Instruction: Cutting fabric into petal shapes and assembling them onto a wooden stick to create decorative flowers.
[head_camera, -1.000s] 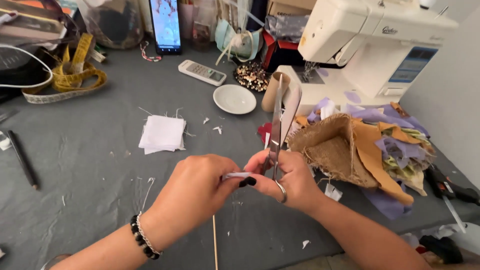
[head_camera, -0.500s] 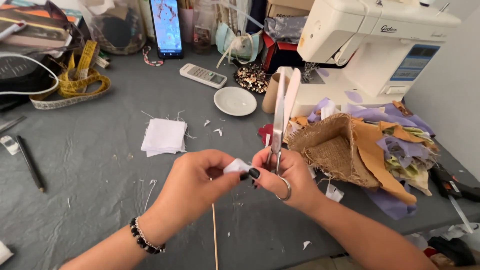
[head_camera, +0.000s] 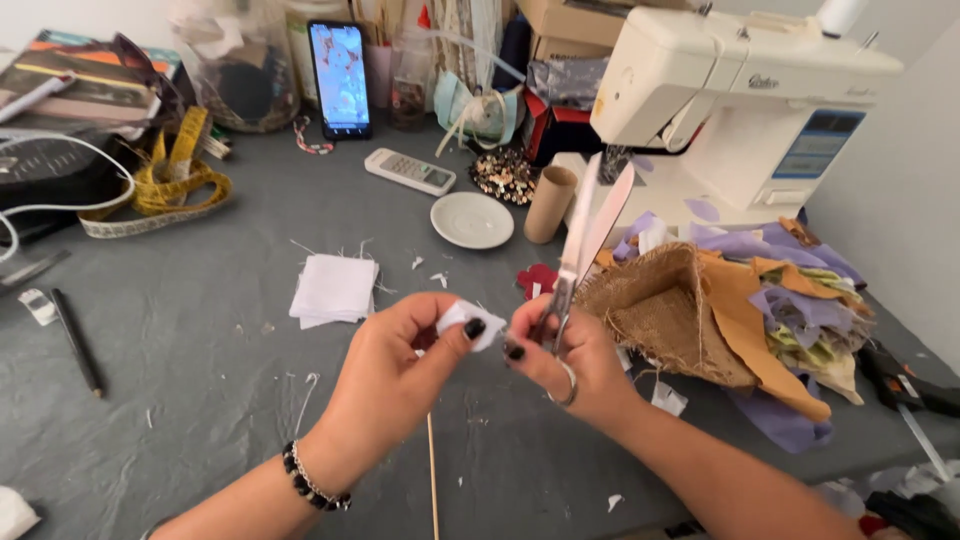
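White fabric scrap (head_camera: 468, 322) pinched in left hand (head_camera: 400, 375) grip, thumb on top, held above the desk (head_camera: 180, 340). Right hand (head_camera: 570, 365) closed round scissors (head_camera: 580, 245), blades slightly parted and pointing up, clear of the scrap. Looks like a trimming step between cuts; next cut needs the blades tipped down onto the scrap's edge. Stack of white squares (head_camera: 335, 288) just behind, burlap pile (head_camera: 670, 310) at right.

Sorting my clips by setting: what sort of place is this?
Probably a home sewing or craft table: a white sewing machine, a yellow tape measure, a pile of fabric scraps, and scissors in the right hand.
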